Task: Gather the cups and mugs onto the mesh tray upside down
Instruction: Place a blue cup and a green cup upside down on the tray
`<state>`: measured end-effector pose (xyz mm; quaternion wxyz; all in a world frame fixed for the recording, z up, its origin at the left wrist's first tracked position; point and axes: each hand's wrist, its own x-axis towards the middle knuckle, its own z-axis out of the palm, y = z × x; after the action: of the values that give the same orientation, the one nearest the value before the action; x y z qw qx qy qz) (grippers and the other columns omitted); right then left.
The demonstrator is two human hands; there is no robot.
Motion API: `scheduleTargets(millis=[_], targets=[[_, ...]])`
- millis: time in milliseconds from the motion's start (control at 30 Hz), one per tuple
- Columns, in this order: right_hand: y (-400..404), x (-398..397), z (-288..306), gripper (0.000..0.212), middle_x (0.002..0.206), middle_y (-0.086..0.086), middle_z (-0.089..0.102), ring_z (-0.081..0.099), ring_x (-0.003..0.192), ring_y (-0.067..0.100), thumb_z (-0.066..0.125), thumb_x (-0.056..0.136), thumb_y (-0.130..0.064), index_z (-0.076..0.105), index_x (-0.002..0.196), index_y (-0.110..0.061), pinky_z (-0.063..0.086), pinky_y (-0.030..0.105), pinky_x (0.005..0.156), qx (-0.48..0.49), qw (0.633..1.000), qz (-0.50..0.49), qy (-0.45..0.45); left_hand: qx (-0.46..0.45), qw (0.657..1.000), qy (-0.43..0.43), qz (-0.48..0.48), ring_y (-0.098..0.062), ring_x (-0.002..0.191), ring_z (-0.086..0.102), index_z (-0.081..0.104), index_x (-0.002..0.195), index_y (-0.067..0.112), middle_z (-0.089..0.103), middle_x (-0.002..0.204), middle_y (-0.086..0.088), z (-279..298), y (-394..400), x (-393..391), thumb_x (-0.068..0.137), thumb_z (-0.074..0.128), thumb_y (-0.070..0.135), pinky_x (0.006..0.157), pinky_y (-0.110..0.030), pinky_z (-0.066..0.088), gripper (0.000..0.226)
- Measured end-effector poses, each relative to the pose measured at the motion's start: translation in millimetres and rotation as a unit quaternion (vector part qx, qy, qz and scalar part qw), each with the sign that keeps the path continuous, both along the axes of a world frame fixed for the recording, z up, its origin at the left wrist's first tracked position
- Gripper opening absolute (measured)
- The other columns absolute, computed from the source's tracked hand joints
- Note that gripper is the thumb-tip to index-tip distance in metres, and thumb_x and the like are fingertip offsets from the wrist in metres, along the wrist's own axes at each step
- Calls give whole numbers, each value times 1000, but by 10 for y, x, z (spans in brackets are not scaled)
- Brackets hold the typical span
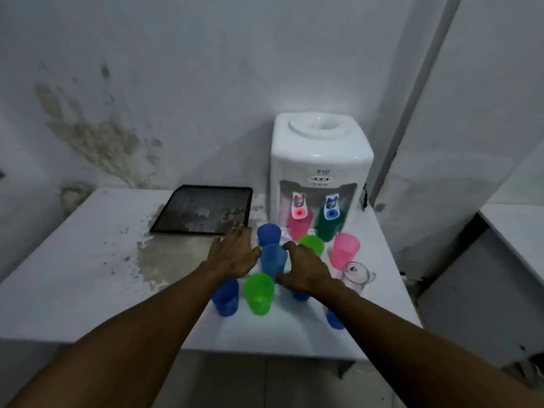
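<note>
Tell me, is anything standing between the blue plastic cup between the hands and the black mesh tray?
Only the left hand lies between the blue plastic cup and the black mesh tray; no other cup blocks it.

Mesh tray (pixel 203 209) lies open; cups (pixel 259 294) crowd beside dispenser (pixel 319 169).

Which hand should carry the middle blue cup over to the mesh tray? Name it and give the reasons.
Left, probably. The left hand is beside the blue cup on the side facing the mesh tray, which lies to the left. The right hand would have to cross over.
</note>
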<state>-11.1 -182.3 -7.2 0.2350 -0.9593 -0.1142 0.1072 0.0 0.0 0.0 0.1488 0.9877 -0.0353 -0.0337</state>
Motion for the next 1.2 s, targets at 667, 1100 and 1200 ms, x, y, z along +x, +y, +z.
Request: scheduleTargets(millis=[667,1100,1200], targets=[[590,-80,-995,82,129,12,48,57,110,33,72,77,-43,27,140,-17,52,43,81,-64,997,13,35,-29,997,65,9,-30,121,46,43,132,9,48,134,-11,-1046,527,-354,74,71,22,88,-42,47,66],[748,-85,-1049,78,115,9,63,63,98,29,83,64,-42,37,123,-19,47,31,68,42,995,-79,39,-145,987,71,19,-32,108,52,49,125,9,47,123,-11,-991,822,-351,63,79,26,84,-44,51,70],[784,-108,-1101,82,109,11,66,64,93,29,85,61,-41,36,123,-20,47,31,66,65,993,-97,30,-160,984,77,20,-31,107,52,49,125,10,48,122,-10,-1000,897,-335,60,81,26,85,-43,51,74]])
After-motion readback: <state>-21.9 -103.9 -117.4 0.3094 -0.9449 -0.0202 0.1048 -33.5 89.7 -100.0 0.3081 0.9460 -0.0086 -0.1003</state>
